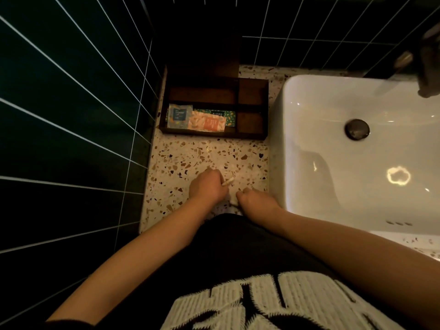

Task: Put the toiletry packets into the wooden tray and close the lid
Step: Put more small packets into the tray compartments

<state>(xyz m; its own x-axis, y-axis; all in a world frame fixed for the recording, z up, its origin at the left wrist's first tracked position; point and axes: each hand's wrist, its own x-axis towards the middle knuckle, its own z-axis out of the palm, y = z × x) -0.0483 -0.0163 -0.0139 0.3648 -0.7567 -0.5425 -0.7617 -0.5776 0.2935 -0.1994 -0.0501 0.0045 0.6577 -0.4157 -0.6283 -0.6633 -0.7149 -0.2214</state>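
Note:
A dark wooden tray (252, 136) with several compartments stands at the back of the counter, its lid (207, 51) raised against the wall. Its front left compartment holds a blue packet (178, 115), an orange packet (207, 123) and a green one (229, 115) partly beneath. Near the counter's front edge, my left hand (207, 186) is closed on a small pale packet (228, 181) that sticks out by the thumb. My right hand (254, 198) is fisted just right of it, touching a pale item (232, 198) that lies mostly hidden between both hands.
The terrazzo counter (202, 156) is narrow, with a dark tiled wall (71, 115) along its left and back. A white basin (357, 151) fills the right side, with a dark tap (426, 67) above it. Bare counter lies between my hands and the tray.

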